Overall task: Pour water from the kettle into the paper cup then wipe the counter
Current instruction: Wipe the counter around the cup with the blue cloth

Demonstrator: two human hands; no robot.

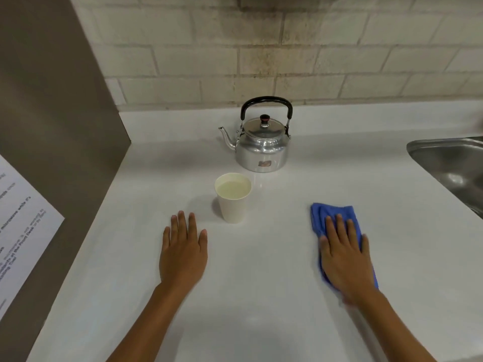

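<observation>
To your right, a steel sink (454, 165) is set into the worktop. Behind runs a pale brick wall (261, 48). On your left, a brown panel (60, 126) carries a printed notice (21, 218), text unreadable.

The printed sheet (23, 231) shows "microwave" and "Front Desk" — the kettle (262, 147) sticker is unreadable.

Bright, even light, soft shadows on the counter (261, 283); wide-angle edges bend and blur.

silver kettle (262, 148) w/ black handle, white paper cup (233, 205), blue cloth (332, 214), white counter (261, 283), beige brick wall (287, 48)
</observation>
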